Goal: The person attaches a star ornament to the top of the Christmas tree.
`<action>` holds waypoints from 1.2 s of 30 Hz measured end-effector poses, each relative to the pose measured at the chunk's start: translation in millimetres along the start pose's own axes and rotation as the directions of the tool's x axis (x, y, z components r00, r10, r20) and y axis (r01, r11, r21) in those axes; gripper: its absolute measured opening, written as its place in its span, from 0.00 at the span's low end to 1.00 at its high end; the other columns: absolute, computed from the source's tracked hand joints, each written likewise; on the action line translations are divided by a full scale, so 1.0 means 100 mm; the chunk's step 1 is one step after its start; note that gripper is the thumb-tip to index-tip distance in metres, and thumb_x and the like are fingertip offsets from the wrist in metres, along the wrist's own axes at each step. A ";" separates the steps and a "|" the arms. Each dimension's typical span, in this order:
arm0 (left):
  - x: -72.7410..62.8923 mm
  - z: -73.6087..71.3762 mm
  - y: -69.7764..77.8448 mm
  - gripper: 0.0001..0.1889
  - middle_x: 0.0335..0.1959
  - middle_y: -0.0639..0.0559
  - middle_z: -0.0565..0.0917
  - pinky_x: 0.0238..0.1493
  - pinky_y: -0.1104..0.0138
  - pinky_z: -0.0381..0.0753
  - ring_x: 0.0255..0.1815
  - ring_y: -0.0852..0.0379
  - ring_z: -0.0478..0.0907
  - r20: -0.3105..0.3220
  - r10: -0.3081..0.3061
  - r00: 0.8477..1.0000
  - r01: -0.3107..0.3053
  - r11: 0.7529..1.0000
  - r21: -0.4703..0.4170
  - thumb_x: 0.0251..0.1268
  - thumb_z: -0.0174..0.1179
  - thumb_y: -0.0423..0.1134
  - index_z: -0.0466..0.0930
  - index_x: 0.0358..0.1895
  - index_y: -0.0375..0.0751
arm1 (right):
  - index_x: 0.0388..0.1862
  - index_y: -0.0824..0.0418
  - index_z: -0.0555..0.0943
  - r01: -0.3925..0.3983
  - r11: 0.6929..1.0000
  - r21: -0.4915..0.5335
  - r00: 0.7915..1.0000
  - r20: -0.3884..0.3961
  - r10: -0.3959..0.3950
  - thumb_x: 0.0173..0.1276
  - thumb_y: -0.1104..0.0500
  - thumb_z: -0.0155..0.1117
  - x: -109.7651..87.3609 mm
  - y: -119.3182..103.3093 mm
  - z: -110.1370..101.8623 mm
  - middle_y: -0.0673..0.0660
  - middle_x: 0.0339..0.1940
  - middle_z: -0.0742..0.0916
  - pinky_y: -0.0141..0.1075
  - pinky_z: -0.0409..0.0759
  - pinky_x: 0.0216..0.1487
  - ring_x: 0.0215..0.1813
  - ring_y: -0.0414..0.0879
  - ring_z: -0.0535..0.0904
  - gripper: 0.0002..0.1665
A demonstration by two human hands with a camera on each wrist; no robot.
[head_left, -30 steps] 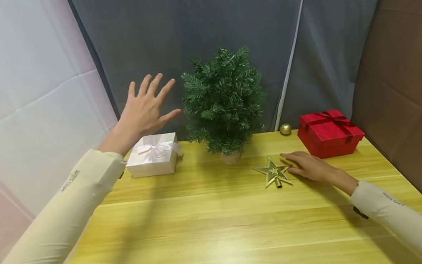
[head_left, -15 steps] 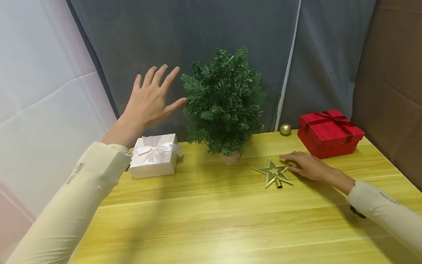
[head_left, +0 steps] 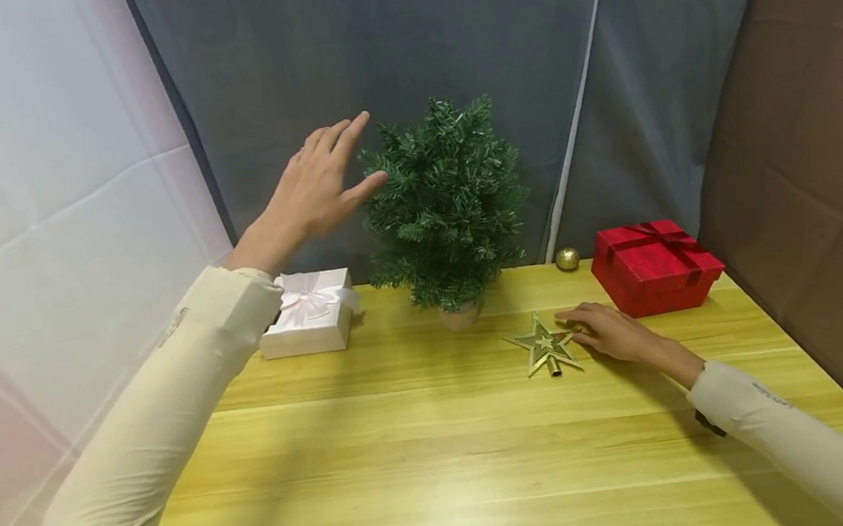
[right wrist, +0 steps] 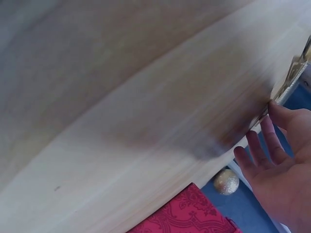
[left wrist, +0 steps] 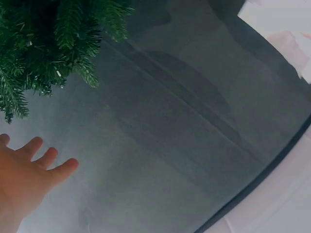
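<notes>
In the head view my left hand (head_left: 313, 185) is raised with its fingers extended, holding nothing, just left of the small green Christmas tree (head_left: 446, 202). The thumb overlaps the tree's left branches there; the left wrist view has the fingers below the branches (left wrist: 53, 43). Low over the table, my right hand (head_left: 611, 331) pinches the right point of a gold star tree topper (head_left: 544, 342). From the right wrist, the thumb (right wrist: 282, 114) meets the star's edge, and the star shows edge-on at the border.
A white gift box (head_left: 310, 331) with a ribbon bow sits behind the left forearm. At the right stands a red gift box (head_left: 656, 272), with a gold ball ornament (head_left: 567, 259) at the table's back edge. Grey cloth (head_left: 282, 49) hangs behind the wooden table (head_left: 437, 445).
My left hand has moved up and right, closer to the tree, and turned so its fingers point more rightward. The right hand stays at the star, which has barely shifted.
</notes>
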State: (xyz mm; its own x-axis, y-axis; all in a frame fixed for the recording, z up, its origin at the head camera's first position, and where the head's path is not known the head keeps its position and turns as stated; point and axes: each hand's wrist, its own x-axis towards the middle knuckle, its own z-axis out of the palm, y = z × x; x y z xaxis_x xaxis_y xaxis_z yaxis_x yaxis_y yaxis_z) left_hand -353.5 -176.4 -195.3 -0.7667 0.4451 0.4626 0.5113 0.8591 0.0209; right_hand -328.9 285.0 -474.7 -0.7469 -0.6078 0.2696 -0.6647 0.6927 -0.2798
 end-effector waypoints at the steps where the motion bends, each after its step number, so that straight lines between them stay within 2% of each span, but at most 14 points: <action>1: 0.01 0.00 0.01 0.43 0.85 0.45 0.53 0.75 0.36 0.58 0.83 0.40 0.51 0.000 -0.002 1.000 0.002 1.000 -0.023 0.79 0.48 0.66 0.37 0.87 0.62 | 0.68 0.67 0.80 0.001 1.000 0.001 1.000 0.000 -0.001 0.71 0.67 0.71 0.00 0.00 0.00 0.63 0.54 0.87 0.53 0.83 0.54 0.55 0.56 0.84 0.27; 6: 0.09 0.02 0.02 0.42 0.85 0.48 0.54 0.72 0.34 0.62 0.84 0.43 0.50 0.006 -0.013 1.000 0.013 0.993 -0.121 0.79 0.50 0.64 0.38 0.86 0.67 | 0.66 0.66 0.81 0.005 1.000 -0.003 1.000 -0.004 -0.005 0.70 0.67 0.71 0.00 -0.01 0.00 0.61 0.50 0.88 0.49 0.83 0.48 0.49 0.53 0.84 0.26; 10: 0.14 0.04 0.03 0.39 0.85 0.49 0.54 0.74 0.35 0.59 0.84 0.44 0.48 0.017 0.003 1.000 0.001 0.980 -0.200 0.81 0.50 0.59 0.39 0.86 0.68 | 0.65 0.65 0.82 0.005 1.000 -0.006 1.000 -0.006 -0.005 0.70 0.68 0.71 0.01 -0.02 0.00 0.59 0.47 0.87 0.45 0.81 0.43 0.46 0.50 0.83 0.25; 13: 0.18 0.07 0.05 0.38 0.84 0.48 0.54 0.77 0.38 0.56 0.84 0.43 0.49 0.020 0.026 0.999 -0.020 0.968 -0.250 0.83 0.50 0.55 0.40 0.86 0.66 | 0.64 0.65 0.83 0.008 1.000 -0.009 1.000 -0.013 -0.009 0.69 0.68 0.72 0.01 -0.02 0.00 0.58 0.46 0.87 0.44 0.82 0.42 0.45 0.50 0.83 0.24; 17: 0.23 0.11 0.07 0.37 0.84 0.47 0.54 0.79 0.42 0.55 0.83 0.43 0.53 0.019 0.031 0.999 -0.024 0.951 -0.308 0.83 0.51 0.52 0.43 0.86 0.62 | 0.63 0.65 0.84 0.021 1.000 -0.005 1.000 -0.018 -0.021 0.68 0.70 0.73 0.01 -0.01 0.00 0.58 0.45 0.87 0.46 0.84 0.44 0.46 0.52 0.85 0.24; 21: 0.27 0.16 0.10 0.36 0.84 0.49 0.56 0.76 0.45 0.63 0.79 0.43 0.62 0.016 0.028 0.999 -0.020 0.934 -0.356 0.82 0.53 0.50 0.48 0.86 0.58 | 0.63 0.66 0.83 0.031 0.999 0.009 0.999 -0.022 -0.031 0.66 0.71 0.73 0.01 -0.01 -0.04 0.57 0.43 0.87 0.44 0.84 0.42 0.45 0.52 0.84 0.25; 28: 0.31 0.23 0.13 0.33 0.72 0.41 0.73 0.68 0.46 0.72 0.69 0.43 0.73 -0.060 -0.006 0.998 -0.020 0.906 -0.424 0.79 0.60 0.45 0.61 0.81 0.51 | 0.59 0.70 0.84 0.086 0.996 0.038 0.994 -0.070 -0.083 0.64 0.73 0.74 0.04 0.03 -0.10 0.58 0.38 0.86 0.45 0.85 0.41 0.41 0.51 0.85 0.23; 31: 0.31 0.26 0.12 0.31 0.68 0.41 0.77 0.67 0.46 0.73 0.67 0.44 0.75 -0.099 -0.038 0.994 -0.010 0.894 -0.449 0.76 0.64 0.43 0.67 0.78 0.51 | 0.58 0.69 0.86 0.099 0.994 0.052 0.992 -0.082 -0.095 0.63 0.73 0.75 0.04 0.03 -0.12 0.57 0.37 0.86 0.45 0.86 0.42 0.41 0.51 0.86 0.22; 36: 0.30 0.31 0.11 0.29 0.67 0.44 0.79 0.67 0.47 0.74 0.67 0.46 0.76 -0.132 -0.071 0.989 -0.003 0.870 -0.492 0.73 0.67 0.43 0.73 0.74 0.51 | 0.56 0.71 0.86 0.122 0.985 0.118 0.990 -0.087 -0.112 0.62 0.73 0.75 0.04 0.01 -0.17 0.58 0.36 0.86 0.42 0.85 0.37 0.37 0.49 0.85 0.22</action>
State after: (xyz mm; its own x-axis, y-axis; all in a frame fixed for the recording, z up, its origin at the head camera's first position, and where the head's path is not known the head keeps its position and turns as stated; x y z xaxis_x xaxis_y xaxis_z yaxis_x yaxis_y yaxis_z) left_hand -383.4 -145.8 -208.6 -0.7434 0.3455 0.5727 0.6383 0.6222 0.4532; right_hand -332.1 290.1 -458.4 -0.6635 -0.6454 0.3783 -0.7480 0.5627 -0.3519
